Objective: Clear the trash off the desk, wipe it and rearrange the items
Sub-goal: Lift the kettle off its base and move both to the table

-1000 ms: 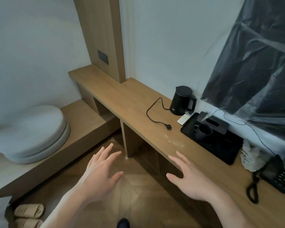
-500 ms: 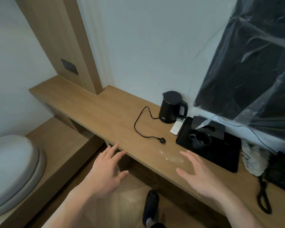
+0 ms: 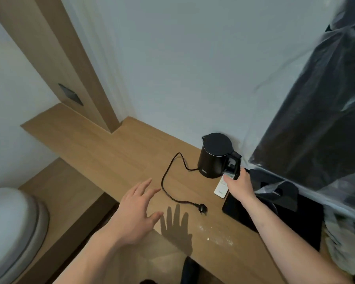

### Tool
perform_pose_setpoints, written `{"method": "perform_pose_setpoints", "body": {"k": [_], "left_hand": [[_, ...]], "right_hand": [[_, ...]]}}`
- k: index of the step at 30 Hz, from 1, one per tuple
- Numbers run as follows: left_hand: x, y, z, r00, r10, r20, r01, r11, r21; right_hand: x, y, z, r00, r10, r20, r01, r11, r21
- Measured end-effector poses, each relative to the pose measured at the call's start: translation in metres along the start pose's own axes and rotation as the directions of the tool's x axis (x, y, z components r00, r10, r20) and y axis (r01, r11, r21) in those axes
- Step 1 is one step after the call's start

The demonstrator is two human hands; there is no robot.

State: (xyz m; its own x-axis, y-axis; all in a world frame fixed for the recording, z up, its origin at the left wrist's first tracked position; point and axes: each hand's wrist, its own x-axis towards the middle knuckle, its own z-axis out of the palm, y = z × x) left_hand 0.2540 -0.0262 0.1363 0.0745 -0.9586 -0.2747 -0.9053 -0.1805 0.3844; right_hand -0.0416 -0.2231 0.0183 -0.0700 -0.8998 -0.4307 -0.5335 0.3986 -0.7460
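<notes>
At the kettle's handle we have our right hand (image 3: pixel 239 186), its fingers reaching round toward the grip of the black kettle (image 3: pixel 214 155) and lying over the top end of the white remote (image 3: pixel 220 189); from behind the knuckles we cannot tell whether the fingers have closed on the handle, on the remote, or on nothing yet. We judge this as the start of rearranging: the kettle stands against the wall with its cord (image 3: pixel 169 181) looping loose to the left of the grip and ending in a plug (image 3: pixel 202 209) lying unplugged on the wood, so it wants tidying before a wipe. Our left hand (image 3: pixel 137 210) hovers well to the left of the grip, fingers spread and holding nothing, casting a shadow on the desk (image 3: pixel 103 148), probably ready to gather the cord. Below the grip, near the front edge, pale crumbs or powder (image 3: pixel 215 235) are scattered, which is what the wiping is for. Just right of the grip lies a black tray (image 3: pixel 307 226) with a dark box on it, and beyond that a crumpled whitish bundle (image 3: pixel 340 240), perhaps trash. Above the tray hangs dark plastic sheeting (image 3: pixel 320 111). Far left of the grip a wooden pillar (image 3: pixel 55 58) carries a switch plate, and a lower step holds a round pale cushion (image 3: pixel 10 228).
</notes>
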Motion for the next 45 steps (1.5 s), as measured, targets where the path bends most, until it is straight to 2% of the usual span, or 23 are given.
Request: {"method": "perform_pose_setpoints", "body": {"k": [4, 9, 15, 19, 22, 26, 29, 33, 37, 40, 45], "left_hand": [[0.026, 0.006, -0.002, 0.999, -0.004, 0.045, 0.005, 1.0, -0.009], [0.058, 0.006, -0.007, 0.996, 0.028, 0.084, -0.027, 0.999, -0.018], [0.116, 0.024, -0.003, 0.982, 0.089, 0.169, -0.063, 0.986, -0.152], [0.156, 0.038, 0.002, 0.975, 0.104, 0.198, -0.044, 0.958, -0.285], [0.18, 0.039, -0.001, 0.971, 0.096, 0.217, -0.012, 0.932, -0.363], [0.201, 0.023, -0.007, 0.954, 0.094, 0.286, 0.057, 0.875, -0.481], [0.208, 0.006, -0.013, 0.936, 0.111, 0.333, 0.099, 0.827, -0.553], [0.214, -0.019, -0.021, 0.964, -0.048, 0.262, 0.196, 0.796, -0.572], [0.216, -0.056, -0.028, 0.953, -0.198, 0.23, 0.298, 0.748, -0.592], [0.217, -0.092, -0.031, 0.947, -0.239, 0.214, 0.321, 0.725, -0.61], [0.223, -0.134, -0.041, 0.953, -0.233, 0.192, 0.302, 0.713, -0.633]], "right_hand": [[0.046, 0.006, 0.012, 0.999, 0.023, -0.049, -0.02, 0.998, 0.058], [0.048, 0.0, 0.019, 0.995, 0.027, -0.1, -0.012, 0.989, 0.149], [0.039, -0.003, 0.046, 0.993, -0.018, 0.116, -0.004, 0.982, 0.187], [0.029, -0.018, 0.068, 0.997, -0.001, 0.078, -0.012, 0.986, 0.167], [0.014, -0.033, 0.079, 0.998, -0.051, 0.047, 0.043, 0.984, 0.172], [-0.014, -0.062, 0.089, 0.99, -0.076, 0.12, 0.043, 0.965, 0.259], [-0.031, -0.087, 0.102, 0.975, -0.155, 0.162, 0.106, 0.956, 0.274], [-0.04, -0.113, 0.135, 0.959, -0.189, 0.21, 0.143, 0.966, 0.215], [-0.038, -0.13, 0.178, 0.936, -0.176, 0.306, 0.132, 0.979, 0.157], [-0.031, -0.138, 0.212, 0.917, -0.151, 0.37, 0.128, 0.988, 0.087], [-0.026, -0.16, 0.247, 0.898, -0.086, 0.43, 0.063, 0.996, 0.068]]}}
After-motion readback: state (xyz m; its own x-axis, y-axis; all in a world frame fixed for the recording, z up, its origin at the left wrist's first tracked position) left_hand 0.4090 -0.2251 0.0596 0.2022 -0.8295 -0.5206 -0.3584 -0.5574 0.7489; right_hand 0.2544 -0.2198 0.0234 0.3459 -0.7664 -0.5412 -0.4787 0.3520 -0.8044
